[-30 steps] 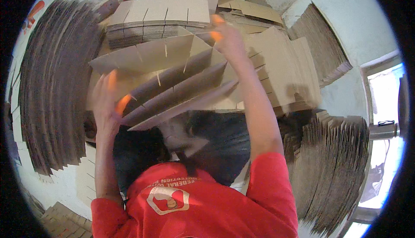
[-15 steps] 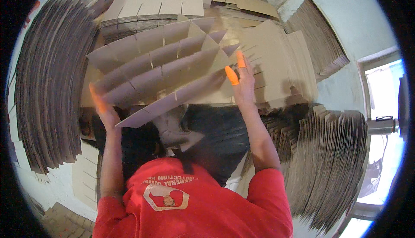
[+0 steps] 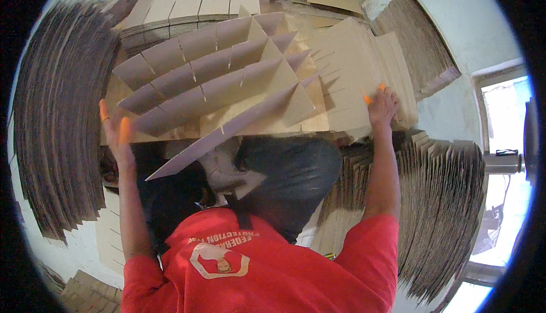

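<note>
A partly interlocked cardboard divider [image 3: 233,77] stands on the work surface, with several long slotted strips crossed by a short strip near its right end. Its nearest long strip [image 3: 210,137] slants over the front edge towards my body. My left hand [image 3: 120,142] is open beside the divider's left end, orange covers on its thumb and a finger, holding nothing. To the right, my right hand [image 3: 385,108] is over a pile of flat slotted cardboard strips [image 3: 350,74]. Its orange-covered thumb and finger are bent but apart; any contact with the top strip is unclear.
Tall rows of cardboard sheets stand at the left [image 3: 62,114] and lower right [image 3: 438,210]. Behind the divider lies a pile of slotted strips [image 3: 193,3]. Another cardboard stack [image 3: 418,43] leans by the right wall. My legs [image 3: 284,171] are below the surface's front edge.
My right hand has left the divider's right end and moved right to the strip pile. My left hand has drawn away from the divider's left end. The divider has settled and shifted slightly.
</note>
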Tool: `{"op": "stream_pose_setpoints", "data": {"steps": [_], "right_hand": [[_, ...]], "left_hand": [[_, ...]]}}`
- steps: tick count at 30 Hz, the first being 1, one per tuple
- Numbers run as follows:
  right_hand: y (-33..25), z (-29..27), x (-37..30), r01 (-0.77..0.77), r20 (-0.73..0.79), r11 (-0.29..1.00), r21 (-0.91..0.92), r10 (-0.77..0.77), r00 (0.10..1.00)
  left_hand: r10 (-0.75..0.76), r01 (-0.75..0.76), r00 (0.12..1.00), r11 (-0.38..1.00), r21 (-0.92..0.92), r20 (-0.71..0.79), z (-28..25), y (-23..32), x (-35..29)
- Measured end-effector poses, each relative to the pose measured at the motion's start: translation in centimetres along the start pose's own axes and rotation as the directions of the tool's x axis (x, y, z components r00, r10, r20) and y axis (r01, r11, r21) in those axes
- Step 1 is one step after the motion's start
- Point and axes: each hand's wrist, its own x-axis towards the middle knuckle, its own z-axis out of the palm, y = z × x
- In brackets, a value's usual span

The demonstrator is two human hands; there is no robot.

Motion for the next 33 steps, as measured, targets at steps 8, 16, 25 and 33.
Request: {"op": "stream_pose_setpoints", "data": {"steps": [8, 16, 25, 33], "right_hand": [[1.7, 0.0, 3.0, -0.346, 0.173, 0.886, 0.309, 0.305, 0.936], [0.8, -8.5, 6.4, -0.165, -0.162, 0.877, 0.451, 0.262, 0.951], [-4.7, -21.1, 8.0, 0.333, -0.268, 0.448, 0.83, -0.205, 0.942], [-9.4, -19.1, 7.7, 0.242, -0.079, 0.452, 0.859, -0.349, 0.934]], "left_hand": [[0.137, -0.522, 0.746, 0.728, 0.444, 0.651, 1.7, 13.0, -4.1], [0.184, -0.613, 0.638, 0.71, 0.348, 0.748, 6.4, 6.8, 0.0], [0.248, -0.54, 0.735, 0.777, 0.324, 0.631, 8.0, 8.5, 0.3], [0.213, -0.53, 0.723, 0.781, 0.331, 0.657, 7.5, 8.2, -0.2]]}}
